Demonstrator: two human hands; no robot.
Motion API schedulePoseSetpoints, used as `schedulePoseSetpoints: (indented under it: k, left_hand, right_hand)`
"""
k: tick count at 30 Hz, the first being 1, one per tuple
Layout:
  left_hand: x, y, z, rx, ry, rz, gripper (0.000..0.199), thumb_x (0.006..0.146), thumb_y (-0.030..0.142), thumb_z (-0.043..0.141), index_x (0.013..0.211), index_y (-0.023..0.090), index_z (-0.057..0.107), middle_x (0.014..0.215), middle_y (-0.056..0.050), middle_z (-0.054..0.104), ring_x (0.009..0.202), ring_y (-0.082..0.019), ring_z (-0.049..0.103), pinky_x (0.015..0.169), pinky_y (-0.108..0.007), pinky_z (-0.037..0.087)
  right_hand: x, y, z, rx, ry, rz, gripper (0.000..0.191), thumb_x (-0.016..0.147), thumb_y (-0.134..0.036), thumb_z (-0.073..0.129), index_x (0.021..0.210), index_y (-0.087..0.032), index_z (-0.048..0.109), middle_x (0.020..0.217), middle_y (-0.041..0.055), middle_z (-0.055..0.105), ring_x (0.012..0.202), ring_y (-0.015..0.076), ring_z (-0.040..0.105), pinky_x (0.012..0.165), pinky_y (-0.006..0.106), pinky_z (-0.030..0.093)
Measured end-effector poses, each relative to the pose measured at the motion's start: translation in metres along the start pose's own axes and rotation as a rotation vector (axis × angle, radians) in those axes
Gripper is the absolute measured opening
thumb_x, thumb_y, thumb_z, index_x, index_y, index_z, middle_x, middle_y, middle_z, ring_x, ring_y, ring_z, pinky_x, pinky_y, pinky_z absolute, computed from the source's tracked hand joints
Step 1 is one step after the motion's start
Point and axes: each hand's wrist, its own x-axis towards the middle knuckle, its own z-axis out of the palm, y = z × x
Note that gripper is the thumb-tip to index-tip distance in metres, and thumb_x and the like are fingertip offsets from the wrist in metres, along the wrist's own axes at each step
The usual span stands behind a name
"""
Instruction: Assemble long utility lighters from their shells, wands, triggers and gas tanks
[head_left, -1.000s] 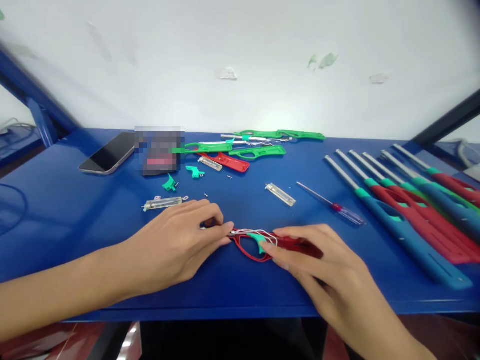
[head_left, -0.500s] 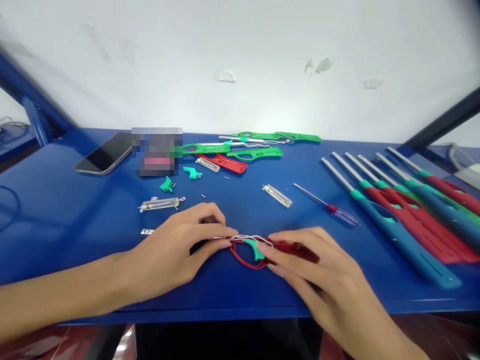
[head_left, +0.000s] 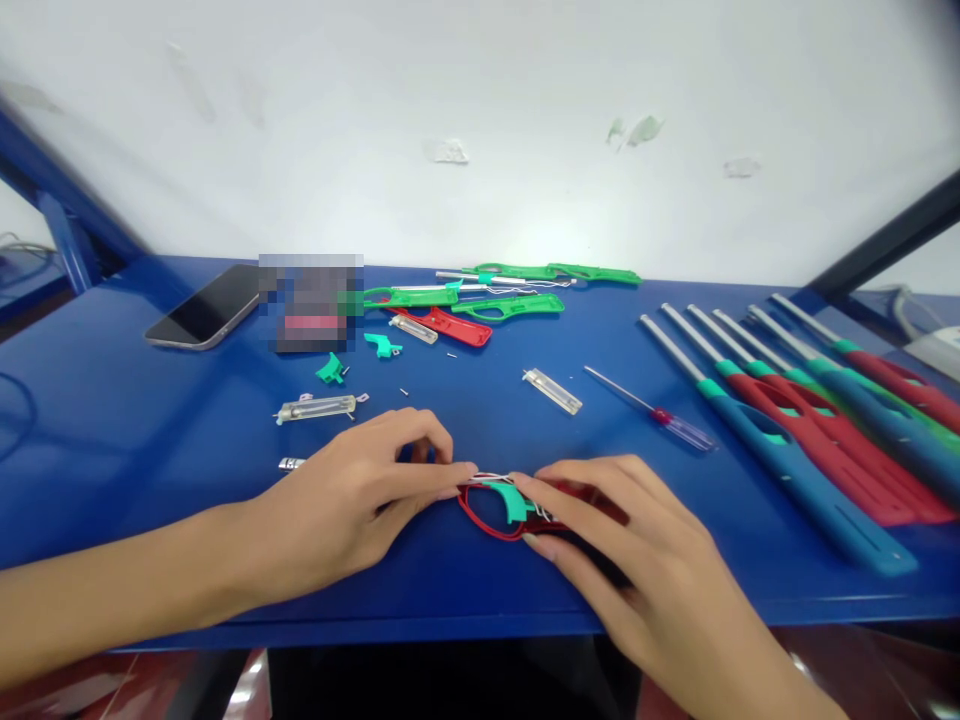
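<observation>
Both hands are at a red lighter casing (head_left: 484,525) near the table's front edge. My left hand (head_left: 352,490) pinches its front end, thumb and index finger together at the white wire (head_left: 491,476). A green trigger (head_left: 511,500) sits in the casing by the finger loop. My right hand (head_left: 637,540) grips the casing's handle part, its index fingertip on the wire above the trigger. Much of the handle is hidden under the right fingers. Behind my left wrist a small metal piece (head_left: 291,464) pokes out, mostly covered.
Assembled lighters (head_left: 810,480) lie in a row at the right, beside a screwdriver (head_left: 656,412). Clear fuel tanks (head_left: 553,391), green triggers (head_left: 330,369) and tiny pins are scattered behind my hands. Green casings (head_left: 517,306) lie at the back, a phone (head_left: 206,308) at the left.
My right index finger has moved left and up along the white wire, so more of the trigger shows. Some wire now sits lower, right of the trigger. My left hand keeps its pinch.
</observation>
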Motion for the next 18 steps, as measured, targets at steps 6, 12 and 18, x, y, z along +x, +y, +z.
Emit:
schedulePoseSetpoints:
  k: [6, 12, 18]
  left_hand:
    - [-0.0004, 0.0028, -0.0004, -0.081, -0.019, -0.06, 0.037, 0.11, 0.014, 0.051, 0.13, 0.035, 0.075, 0.109, -0.002, 0.064, 0.088, -0.011, 0.061, 0.077, -0.022, 0.051]
    - [0.0006, 0.0055, 0.0009, -0.109, -0.084, -0.149, 0.029, 0.111, 0.022, 0.052, 0.128, 0.031, 0.074, 0.112, -0.001, 0.063, 0.096, -0.013, 0.065, 0.085, -0.022, 0.054]
    - [0.0014, 0.0067, 0.0028, -0.148, -0.093, -0.126, 0.035, 0.111, 0.018, 0.049, 0.132, 0.035, 0.071, 0.111, 0.0, 0.06, 0.092, -0.011, 0.063, 0.082, -0.02, 0.052]
  right_hand:
    - [-0.0031, -0.0014, 0.001, 0.008, -0.026, 0.041, 0.03, 0.11, -0.035, 0.058, 0.139, -0.032, 0.063, 0.126, 0.0039, 0.068, 0.111, 0.0229, 0.062, 0.096, 0.042, 0.056]
    - [-0.0019, -0.0027, 0.0023, -0.058, -0.054, 0.047, 0.05, 0.11, -0.045, 0.055, 0.156, -0.029, 0.049, 0.129, 0.0073, 0.065, 0.115, 0.0264, 0.059, 0.099, 0.049, 0.054]
    - [-0.0011, -0.0033, -0.0007, -0.027, -0.089, 0.022, 0.037, 0.113, -0.038, 0.049, 0.149, -0.031, 0.053, 0.122, 0.0056, 0.063, 0.107, 0.0246, 0.058, 0.093, 0.047, 0.054]
